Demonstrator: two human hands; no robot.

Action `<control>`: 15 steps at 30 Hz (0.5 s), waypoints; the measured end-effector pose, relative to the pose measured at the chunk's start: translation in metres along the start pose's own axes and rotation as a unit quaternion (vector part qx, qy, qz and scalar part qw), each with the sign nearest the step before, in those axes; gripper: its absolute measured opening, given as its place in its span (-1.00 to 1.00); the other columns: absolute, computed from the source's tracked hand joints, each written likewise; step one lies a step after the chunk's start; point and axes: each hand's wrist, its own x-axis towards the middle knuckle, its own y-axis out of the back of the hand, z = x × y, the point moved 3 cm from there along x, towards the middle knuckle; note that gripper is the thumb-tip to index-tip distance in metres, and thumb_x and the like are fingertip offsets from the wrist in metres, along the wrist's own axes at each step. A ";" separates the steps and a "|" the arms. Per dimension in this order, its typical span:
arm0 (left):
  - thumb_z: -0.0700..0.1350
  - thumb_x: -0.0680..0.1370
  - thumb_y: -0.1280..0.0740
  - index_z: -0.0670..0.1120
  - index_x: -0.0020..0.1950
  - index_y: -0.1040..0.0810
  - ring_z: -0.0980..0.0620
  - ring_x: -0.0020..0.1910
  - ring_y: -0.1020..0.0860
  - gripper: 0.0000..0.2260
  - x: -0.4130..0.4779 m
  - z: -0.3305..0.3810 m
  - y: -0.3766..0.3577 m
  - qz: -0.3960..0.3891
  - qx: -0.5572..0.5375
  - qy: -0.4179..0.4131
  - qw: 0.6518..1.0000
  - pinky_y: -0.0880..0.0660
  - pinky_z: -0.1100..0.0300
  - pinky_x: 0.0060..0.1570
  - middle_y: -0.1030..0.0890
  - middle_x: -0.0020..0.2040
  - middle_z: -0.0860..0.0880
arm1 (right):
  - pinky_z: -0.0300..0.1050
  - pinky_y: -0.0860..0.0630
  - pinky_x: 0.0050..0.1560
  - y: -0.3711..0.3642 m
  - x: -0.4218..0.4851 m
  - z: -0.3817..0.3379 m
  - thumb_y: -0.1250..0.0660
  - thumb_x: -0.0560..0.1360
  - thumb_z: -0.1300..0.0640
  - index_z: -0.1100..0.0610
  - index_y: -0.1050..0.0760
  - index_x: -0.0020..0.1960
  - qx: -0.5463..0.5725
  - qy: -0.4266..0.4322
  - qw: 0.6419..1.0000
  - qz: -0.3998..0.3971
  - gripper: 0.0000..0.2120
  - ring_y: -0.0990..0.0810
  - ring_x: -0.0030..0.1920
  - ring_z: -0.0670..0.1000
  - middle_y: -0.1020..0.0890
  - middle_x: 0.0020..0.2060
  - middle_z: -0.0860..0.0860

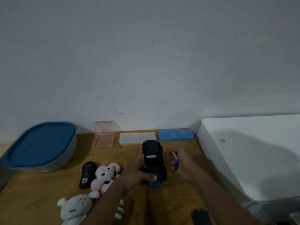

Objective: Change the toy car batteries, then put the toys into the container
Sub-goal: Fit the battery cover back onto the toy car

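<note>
The blue plastic toy car (153,161) sits low in the centre of the frame, turned belly-up with its black underside showing. In its open compartment lies one blue-and-white cylindrical battery (153,156). The left hand (138,174) grips the car, fingers along its left side and thumb across the near end. Just right of it, the right hand (181,164) curls around a second blue-and-white battery (175,159).

Left of the car, on the wooden table (162,205), lie a black remote control (86,174), a pink plush mouse (105,174) and, lower down, a pale grey plush animal (74,208). A small black ribbed piece (201,216) lies at the bottom right.

Along the wall stand an open pink translucent case (103,135), a frosted white case (137,138) and a blue case (176,135). At the far left is the oval clear container with a blue lid (40,146), closed. A white slab (251,151) fills the right.
</note>
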 end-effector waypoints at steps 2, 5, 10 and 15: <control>-0.23 0.13 -0.63 0.43 0.45 -0.04 -0.18 0.25 -0.54 0.15 -0.003 0.000 -0.002 0.006 -0.009 0.004 1.000 -0.49 -0.25 0.19 -0.61 0.24 -0.08 | -0.20 -0.25 -0.45 0.004 -0.003 -0.003 -0.22 0.48 0.17 0.08 -0.43 -0.29 -0.069 0.018 0.997 -0.007 -0.83 -0.34 -0.41 -0.07 -0.42 -0.42 -0.02; -0.24 0.11 -0.64 0.41 0.46 -0.05 -0.19 0.25 -0.54 0.17 -0.009 -0.002 -0.005 0.014 -0.030 0.009 0.999 -0.49 -0.27 0.18 -0.60 0.26 -0.10 | -0.19 -0.33 -0.40 0.008 -0.008 -0.006 -0.29 0.49 0.08 0.09 -0.52 -0.17 -0.194 0.066 0.979 -0.004 -0.89 -0.45 -0.27 -0.01 -0.56 -0.25 0.02; -0.28 0.14 -0.59 0.41 0.44 -0.08 -0.21 0.22 -0.55 0.12 -0.022 -0.001 -0.009 0.031 -0.044 0.001 0.999 -0.50 -0.29 0.15 -0.61 0.24 -0.09 | -0.16 -0.53 -0.06 0.007 -0.015 -0.012 -0.39 0.49 0.13 0.03 -0.57 -0.11 -0.269 0.170 0.948 0.011 -0.99 -0.59 -0.07 -0.06 -0.66 -0.12 -0.03; -0.45 0.30 -0.49 0.35 0.49 -0.02 -0.19 0.20 -0.57 0.08 -0.034 -0.001 -0.014 0.034 -0.054 0.005 0.998 -0.50 -0.26 0.15 -0.62 0.21 -0.10 | -0.31 -0.42 -0.16 -0.010 -0.021 -0.017 -0.43 0.45 0.09 0.01 -0.57 -0.14 -0.340 0.256 0.904 0.037 -0.96 -0.54 -0.09 -0.14 -0.61 -0.15 -0.13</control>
